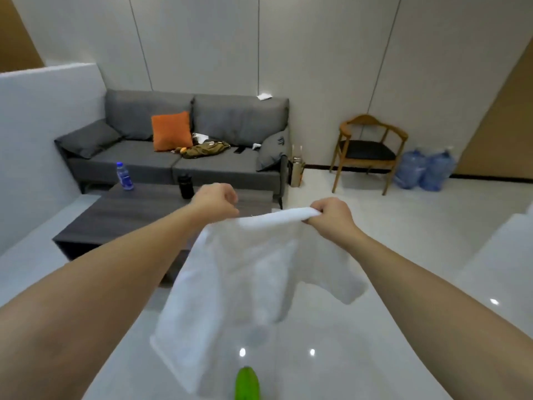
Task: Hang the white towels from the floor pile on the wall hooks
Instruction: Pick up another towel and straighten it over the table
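Note:
A white towel (pixel 245 281) hangs in front of me, stretched by its top edge between both hands. My left hand (pixel 215 203) grips one upper corner with curled fingers. My right hand (pixel 330 216) grips the bunched edge at the other end. The towel's lower part drapes down toward the glossy floor. No floor pile and no wall hooks show in this view.
A dark low coffee table (pixel 138 215) stands just ahead on the left with a blue-capped bottle (pixel 124 176) and a black cup (pixel 185 186). Behind it is a grey sofa (pixel 173 157). A wooden chair (pixel 369 151) and water jugs (pixel 424 170) stand at right. A green object (pixel 247 383) lies below.

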{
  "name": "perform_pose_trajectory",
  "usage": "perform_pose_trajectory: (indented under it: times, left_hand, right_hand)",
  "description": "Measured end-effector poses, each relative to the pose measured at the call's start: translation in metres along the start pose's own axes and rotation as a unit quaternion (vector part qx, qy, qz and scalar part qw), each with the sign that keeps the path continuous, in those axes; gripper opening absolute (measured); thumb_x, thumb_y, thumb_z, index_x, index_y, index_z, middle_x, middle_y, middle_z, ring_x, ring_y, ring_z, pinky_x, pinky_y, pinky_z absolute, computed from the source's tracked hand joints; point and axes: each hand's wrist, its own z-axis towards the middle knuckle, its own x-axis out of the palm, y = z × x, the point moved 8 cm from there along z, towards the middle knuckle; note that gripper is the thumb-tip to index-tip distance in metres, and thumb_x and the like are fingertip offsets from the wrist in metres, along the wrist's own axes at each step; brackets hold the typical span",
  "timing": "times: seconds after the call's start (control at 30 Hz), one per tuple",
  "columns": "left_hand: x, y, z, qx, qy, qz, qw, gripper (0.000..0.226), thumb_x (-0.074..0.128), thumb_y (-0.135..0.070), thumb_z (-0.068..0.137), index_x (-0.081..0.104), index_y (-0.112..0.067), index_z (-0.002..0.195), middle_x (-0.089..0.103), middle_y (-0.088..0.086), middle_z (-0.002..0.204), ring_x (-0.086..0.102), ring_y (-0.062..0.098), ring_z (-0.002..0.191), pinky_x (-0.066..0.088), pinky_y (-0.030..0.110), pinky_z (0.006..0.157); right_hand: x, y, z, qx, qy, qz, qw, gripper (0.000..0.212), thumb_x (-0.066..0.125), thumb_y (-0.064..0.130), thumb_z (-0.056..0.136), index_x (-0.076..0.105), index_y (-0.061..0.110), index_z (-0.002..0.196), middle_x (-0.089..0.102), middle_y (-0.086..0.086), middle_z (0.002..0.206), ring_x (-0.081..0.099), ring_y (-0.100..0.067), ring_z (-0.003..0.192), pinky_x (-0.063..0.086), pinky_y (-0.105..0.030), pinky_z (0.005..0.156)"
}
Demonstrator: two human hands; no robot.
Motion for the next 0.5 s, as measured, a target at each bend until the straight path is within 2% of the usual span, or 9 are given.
perform_pose_trajectory:
  times: [0.07,0.1,0.13,0.17,0.27,0.33,0.4,0.47,0.5]
  left_hand:
    - [0.049,-0.069,0.037,0.089,0.114,-0.015,0.989,0.064,0.083,-0.036,0.073,0.055,-0.03,0.13,0.056,-0.01,0.128,0.053,0.013,0.116,0.047,0.039,0.1]
    - [0.071,-0.102,0.055,0.125,0.16,-0.026,0.979,0.071,0.084,-0.04,0.071,0.051,-0.03,0.134,0.055,-0.012,0.129,0.051,0.011,0.117,0.046,0.038,0.1]
    - [0.088,-0.132,0.074,0.159,0.187,-0.042,0.969,0.067,0.083,-0.04,0.072,0.053,-0.029,0.132,0.057,-0.013,0.125,0.054,0.01,0.114,0.047,0.034,0.094]
    - [0.099,-0.157,0.094,0.187,0.194,-0.064,0.961,0.054,0.08,-0.038,0.076,0.058,-0.028,0.124,0.061,-0.012,0.115,0.057,0.01,0.107,0.048,0.027,0.084]
    - [0.111,-0.208,0.167,0.202,0.165,-0.117,0.958,0.004,0.069,-0.025,0.088,0.066,-0.027,0.091,0.064,-0.007,0.085,0.062,0.015,0.087,0.041,0.021,0.062]
    - [0.108,-0.227,0.217,0.192,0.14,-0.126,0.963,0.012,0.062,-0.018,0.092,0.067,-0.025,0.083,0.064,-0.003,0.083,0.061,0.016,0.081,0.04,0.022,0.059]
    - [0.098,-0.24,0.264,0.174,0.102,-0.135,0.97,0.017,0.056,-0.009,0.092,0.068,-0.021,0.089,0.065,0.002,0.091,0.059,0.014,0.081,0.042,0.022,0.06]
    - [0.095,-0.255,0.303,0.162,0.093,-0.146,0.972,0.019,0.054,-0.006,0.091,0.07,-0.016,0.096,0.066,0.007,0.097,0.06,0.018,0.086,0.049,0.027,0.069]
    - [0.099,-0.265,0.316,0.169,0.114,-0.141,0.969,0.019,0.055,-0.008,0.091,0.071,-0.015,0.099,0.066,0.008,0.099,0.061,0.021,0.091,0.053,0.032,0.077]
  right_hand:
    - [-0.018,-0.006,0.034,-0.012,-0.025,-0.009,1.0,0.009,0.067,0.022,0.076,0.075,0.018,0.077,0.07,0.0,0.077,0.063,-0.018,0.076,0.057,-0.039,0.068]
    - [-0.027,-0.008,0.053,-0.015,-0.03,-0.017,0.999,0.008,0.068,0.021,0.075,0.075,0.02,0.078,0.069,0.002,0.079,0.063,-0.016,0.077,0.058,-0.037,0.068]
    - [-0.036,-0.013,0.074,-0.014,-0.032,-0.026,0.999,0.006,0.07,0.022,0.075,0.074,0.023,0.078,0.068,0.004,0.081,0.063,-0.015,0.078,0.057,-0.034,0.067]
    - [-0.047,-0.018,0.094,-0.011,-0.035,-0.035,0.999,0.003,0.073,0.025,0.074,0.073,0.025,0.078,0.068,0.005,0.081,0.063,-0.014,0.08,0.056,-0.032,0.067]
    - [-0.084,-0.047,0.15,0.022,-0.031,-0.056,0.998,0.025,0.084,0.043,0.065,0.068,0.025,0.073,0.064,0.005,0.077,0.06,-0.013,0.077,0.047,-0.03,0.061]
    - [-0.108,-0.08,0.18,0.076,-0.001,-0.108,0.991,0.024,0.085,0.04,0.066,0.066,0.026,0.074,0.063,0.005,0.077,0.06,-0.013,0.075,0.043,-0.027,0.059]
    - [-0.129,-0.121,0.201,0.14,0.027,-0.145,0.979,0.02,0.082,0.032,0.073,0.07,0.022,0.085,0.066,0.002,0.083,0.063,-0.014,0.078,0.05,-0.027,0.065]
    - [-0.152,-0.15,0.218,0.18,0.007,-0.126,0.976,0.019,0.078,0.032,0.08,0.07,0.017,0.09,0.067,-0.001,0.085,0.063,-0.015,0.078,0.049,-0.026,0.065]
    - [-0.163,-0.159,0.229,0.184,-0.019,-0.093,0.978,0.018,0.076,0.032,0.083,0.07,0.016,0.088,0.067,-0.002,0.084,0.062,-0.015,0.076,0.046,-0.025,0.062]
